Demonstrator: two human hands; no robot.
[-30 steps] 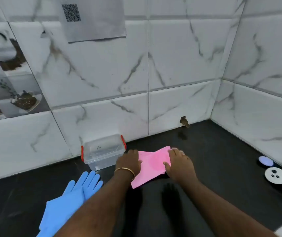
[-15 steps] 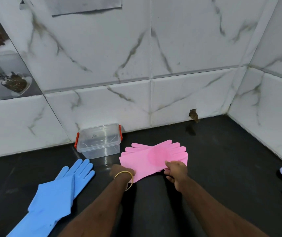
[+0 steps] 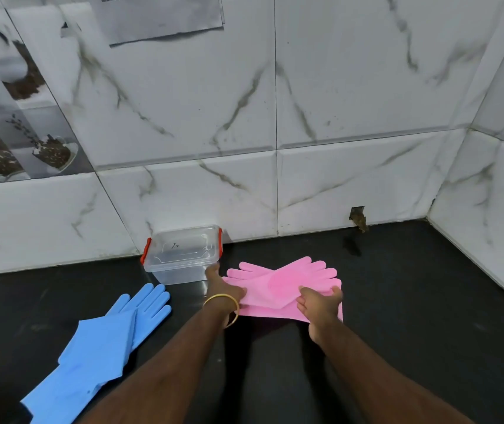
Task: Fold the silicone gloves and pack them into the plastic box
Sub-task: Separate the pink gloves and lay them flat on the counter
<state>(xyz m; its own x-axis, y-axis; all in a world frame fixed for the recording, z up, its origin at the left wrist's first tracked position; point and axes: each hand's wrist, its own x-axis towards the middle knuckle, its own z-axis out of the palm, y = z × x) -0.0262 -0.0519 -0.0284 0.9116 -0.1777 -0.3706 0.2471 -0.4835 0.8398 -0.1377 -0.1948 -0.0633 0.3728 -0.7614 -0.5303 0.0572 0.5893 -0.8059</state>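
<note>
Both hands are on the pink gloves, which lie crossed over each other on the dark surface just right of the clear plastic box with red clips, lid still on, against the wall. The left hand grips their left edge and the right hand pinches the right side, lifting the cuff end a bit. The blue gloves lie flat well off to the left.

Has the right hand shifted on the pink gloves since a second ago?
Yes. The right hand has pulled back from the far edge of the pink gloves, nearer the wall, to their near edge, where its fingers now pinch it.
</note>
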